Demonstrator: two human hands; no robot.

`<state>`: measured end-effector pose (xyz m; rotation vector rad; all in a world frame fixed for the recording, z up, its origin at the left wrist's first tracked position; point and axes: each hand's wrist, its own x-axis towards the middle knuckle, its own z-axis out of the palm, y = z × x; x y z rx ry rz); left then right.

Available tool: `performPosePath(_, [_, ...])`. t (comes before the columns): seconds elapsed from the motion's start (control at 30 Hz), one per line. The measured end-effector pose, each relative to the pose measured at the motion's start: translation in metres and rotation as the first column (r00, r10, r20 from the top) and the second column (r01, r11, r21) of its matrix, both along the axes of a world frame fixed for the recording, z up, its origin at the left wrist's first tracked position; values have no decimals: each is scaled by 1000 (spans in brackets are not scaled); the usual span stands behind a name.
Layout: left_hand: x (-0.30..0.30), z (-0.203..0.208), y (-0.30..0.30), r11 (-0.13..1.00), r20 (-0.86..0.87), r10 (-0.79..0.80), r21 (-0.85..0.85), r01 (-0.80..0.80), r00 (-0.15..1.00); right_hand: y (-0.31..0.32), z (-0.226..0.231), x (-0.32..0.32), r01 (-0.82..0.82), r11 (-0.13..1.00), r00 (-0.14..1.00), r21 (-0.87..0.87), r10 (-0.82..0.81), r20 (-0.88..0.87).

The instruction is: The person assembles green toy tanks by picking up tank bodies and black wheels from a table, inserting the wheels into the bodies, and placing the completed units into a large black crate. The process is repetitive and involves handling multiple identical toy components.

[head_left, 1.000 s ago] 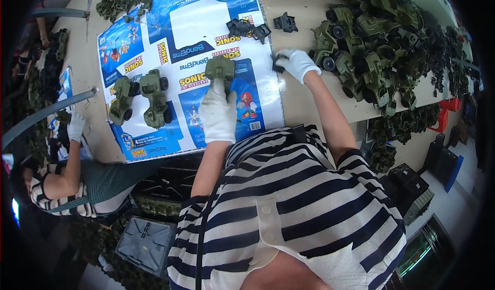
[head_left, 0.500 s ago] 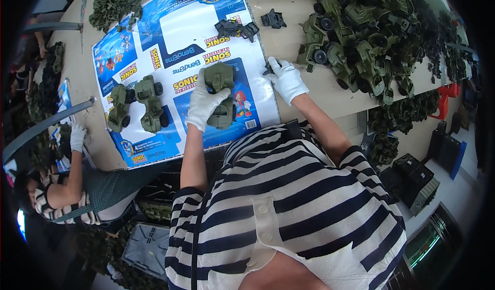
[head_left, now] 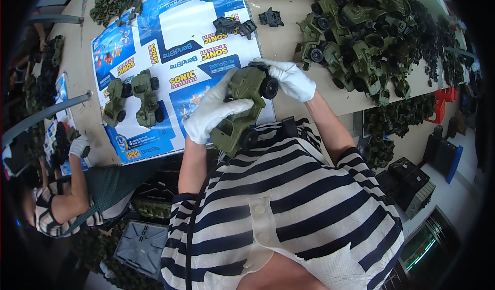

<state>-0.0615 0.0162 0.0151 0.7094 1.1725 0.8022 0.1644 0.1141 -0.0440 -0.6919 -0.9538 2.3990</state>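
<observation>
My left hand (head_left: 209,114), in a white glove, is closed around a green toy jeep (head_left: 244,86) with black wheels. The jeep is held tilted above the near edge of the printed cardboard sheet (head_left: 183,24), close to my striped shirt. At the jeep's far end, my gloved right hand (head_left: 293,79) pinches a small black plastic part (head_left: 259,65) against the body; the fingers partly hide it. Two more green toy jeeps, an outer one (head_left: 114,104) and an inner one (head_left: 145,96), stand on the sheet to the left.
Beyond my hands lie black plastic parts (head_left: 227,26) and a separate one (head_left: 270,17). A large heap of green toy vehicles (head_left: 356,47) covers the right side. Small green pieces (head_left: 116,6) are piled far left. A co-worker's gloved hand (head_left: 79,146) works beyond a metal bar (head_left: 56,113).
My left hand has lifted the jeep off the sheet and tilted it toward me. My right hand has moved from the tabletop to the jeep's far end with the small black part.
</observation>
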Motion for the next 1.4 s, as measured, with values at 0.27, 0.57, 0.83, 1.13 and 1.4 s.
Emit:
performPosePath(0.27, [3, 4, 0, 1000, -25, -1, 29, 1, 1000, -6, 0, -2, 39, 999, 999, -27, -39, -22])
performPosePath(0.57, [3, -7, 1, 995, -115, -23, 91, 34, 993, -3, -6, 1, -1, 999, 999, 53, 4, -54])
performPosePath(0.83, [72, -34, -4, 835, 289, 418, 250, -490, 861, 2, 12, -24, -21, 891, 919, 454, -162, 359])
performPosePath(1.13, [52, -44, 0, 765, -46, 465, 524, -375, 884, -29, 13, -32, 136, 638, 914, 758, -375, 152])
performPosePath(1.4, [55, -57, 3, 777, -302, 455, 593, -208, 838, -46, 6, -36, 185, 580, 758, 793, -598, 261])
